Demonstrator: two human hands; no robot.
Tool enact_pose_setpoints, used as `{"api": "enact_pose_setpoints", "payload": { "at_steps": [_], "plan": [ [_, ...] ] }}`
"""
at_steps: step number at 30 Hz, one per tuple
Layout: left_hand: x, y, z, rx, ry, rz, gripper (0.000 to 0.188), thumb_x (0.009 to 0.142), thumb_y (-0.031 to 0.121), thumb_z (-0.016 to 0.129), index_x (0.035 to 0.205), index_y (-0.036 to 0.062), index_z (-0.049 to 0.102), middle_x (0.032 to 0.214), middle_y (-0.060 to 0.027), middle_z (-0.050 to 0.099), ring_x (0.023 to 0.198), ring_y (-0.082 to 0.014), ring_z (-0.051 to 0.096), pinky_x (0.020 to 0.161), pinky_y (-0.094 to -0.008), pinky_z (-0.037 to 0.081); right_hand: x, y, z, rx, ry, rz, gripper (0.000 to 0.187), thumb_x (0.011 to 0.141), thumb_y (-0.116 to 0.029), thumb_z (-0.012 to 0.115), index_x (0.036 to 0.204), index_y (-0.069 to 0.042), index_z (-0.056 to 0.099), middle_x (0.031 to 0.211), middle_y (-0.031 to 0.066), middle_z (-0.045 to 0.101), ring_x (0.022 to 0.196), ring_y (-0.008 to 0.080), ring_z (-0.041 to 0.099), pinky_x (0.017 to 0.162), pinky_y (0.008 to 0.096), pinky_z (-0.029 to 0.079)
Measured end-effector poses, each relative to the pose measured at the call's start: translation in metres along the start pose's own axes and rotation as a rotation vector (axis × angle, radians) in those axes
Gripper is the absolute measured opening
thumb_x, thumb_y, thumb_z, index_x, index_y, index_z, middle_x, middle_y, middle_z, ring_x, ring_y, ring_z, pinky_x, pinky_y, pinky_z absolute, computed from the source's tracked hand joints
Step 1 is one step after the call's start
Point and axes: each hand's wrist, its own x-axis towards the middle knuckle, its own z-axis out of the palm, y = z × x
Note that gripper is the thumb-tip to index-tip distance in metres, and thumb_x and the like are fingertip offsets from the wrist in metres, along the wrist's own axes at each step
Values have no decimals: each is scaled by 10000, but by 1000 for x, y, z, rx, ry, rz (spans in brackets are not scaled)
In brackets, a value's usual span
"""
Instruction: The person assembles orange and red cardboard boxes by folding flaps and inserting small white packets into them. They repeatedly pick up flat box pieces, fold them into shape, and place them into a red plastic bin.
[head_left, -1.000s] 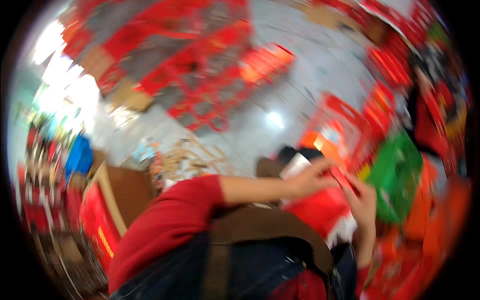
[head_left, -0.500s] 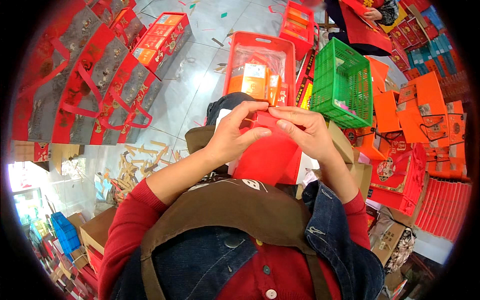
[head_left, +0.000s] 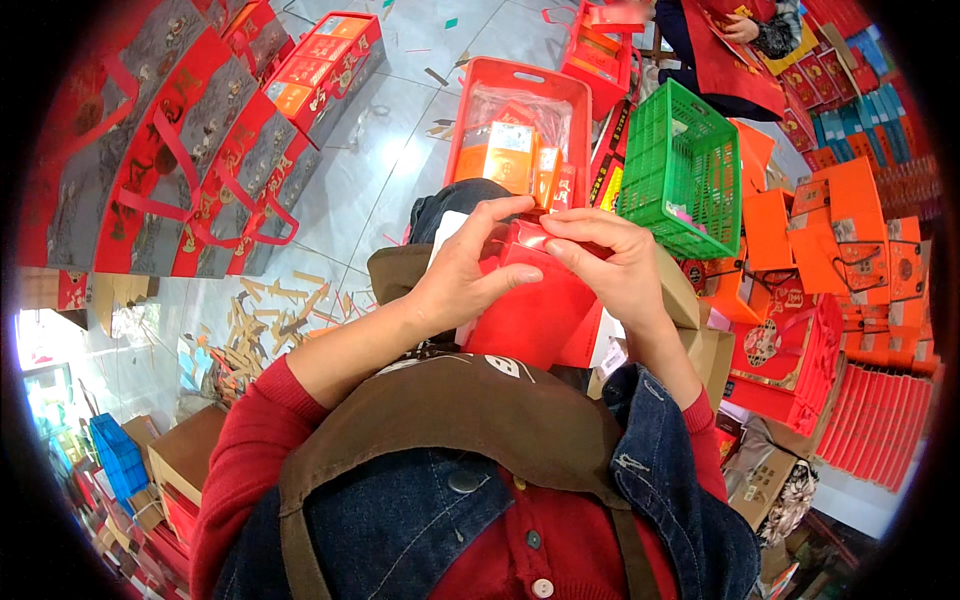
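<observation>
A small glossy red box (head_left: 525,240) is between my two hands above my lap. My left hand (head_left: 483,258) grips its left side, thumb on the near edge and fingers curled over the far end. My right hand (head_left: 605,255) pinches its right side with thumb and forefinger. The far end of the box is partly behind my fingers. Beneath it, a larger flat red piece (head_left: 530,320) lies across my lap, and I cannot tell whether it is a bag or card. Just ahead stands a red plastic crate (head_left: 468,115) holding orange boxes (head_left: 511,158) and clear wrap.
A green basket (head_left: 685,165) stands right of the crate. Red and grey gift bags (head_left: 140,150) line the left. Orange bags (head_left: 840,235) and red boxes (head_left: 880,425) are stacked at right. Cardboard scraps (head_left: 265,325) litter the floor. A co-worker's hand (head_left: 741,29) shows at top right.
My fingers have shifted slightly on the small red box, and its near face has tilted a little. At top right, the co-worker's hand and red apron have moved slightly.
</observation>
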Motion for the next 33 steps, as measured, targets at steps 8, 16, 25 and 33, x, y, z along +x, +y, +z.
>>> {"api": "enact_pose_setpoints", "payload": {
  "at_steps": [8, 16, 25, 33],
  "plan": [
    [-3, -7, -5, 15, -19, 58, 382, 814, 79, 660, 1161, 36, 506, 1243, -102, 473, 1120, -187, 504, 916, -306, 447, 2, 8, -2, 122, -56, -28, 121, 729, 8, 692, 847, -18, 678, 875, 71, 617, 838, 142, 578, 757, 258, 448],
    [-7, -17, -9, -36, 59, 43, 325, 812, 66, 656, 1113, 51, 534, 1221, -112, 491, 1119, -184, 495, 929, -318, 430, -29, 27, 0, 156, 237, 63, 144, 766, 14, 664, 910, 9, 670, 946, 93, 632, 899, 160, 583, 827, 268, 443],
    [-12, -14, -8, -20, 65, 68, 229, 812, 55, 650, 1025, 44, 569, 1154, -116, 548, 1099, -199, 503, 934, -322, 404, -35, 31, 1, 10, 102, -110, 72, 781, -24, 656, 850, -7, 646, 937, 96, 637, 904, 200, 590, 828, 308, 441],
    [-8, -25, -18, -302, 278, -152, 98, 854, 54, 607, 945, 42, 572, 1120, -112, 569, 1004, -150, 539, 894, -303, 431, -32, 32, 5, -187, 46, -132, 474, 743, 34, 591, 1206, -45, 527, 1319, 151, 451, 1250, 290, 398, 1029, 380, 324]
  ]
}}
